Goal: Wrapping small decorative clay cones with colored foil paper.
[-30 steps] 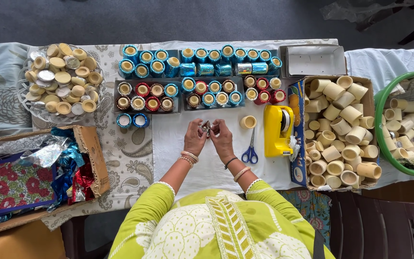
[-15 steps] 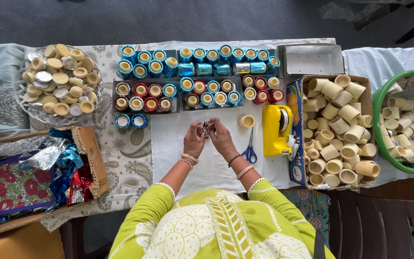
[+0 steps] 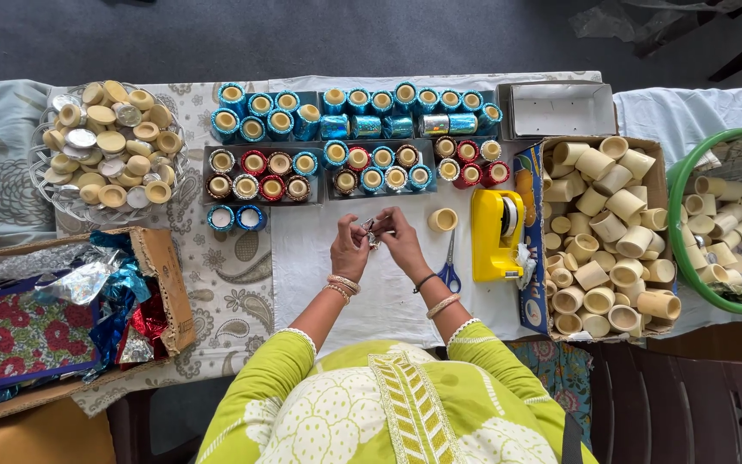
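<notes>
My left hand [image 3: 349,251] and my right hand [image 3: 399,238] meet over the white sheet [image 3: 371,292] in the middle of the table. Together they pinch a small shiny silvery piece [image 3: 370,234] between the fingertips; its exact kind is too small to tell. A plain cream cup [image 3: 442,220] stands just right of my right hand. Blue-handled scissors [image 3: 449,266] lie beside my right wrist. Both wrists wear bangles.
Foil-wrapped cups in blue, red and silver [image 3: 362,129] fill trays at the back. A yellow tape dispenser [image 3: 495,234] sits to the right, then a cardboard box [image 3: 536,172] and green basket [image 3: 678,249] of plain cups. A glass bowl [image 3: 45,176] of discs and a box of foil scraps [image 3: 161,258] are on the left.
Both hands stay together at the table's middle, with only small finger movements on the shiny piece. Nothing else has moved.
</notes>
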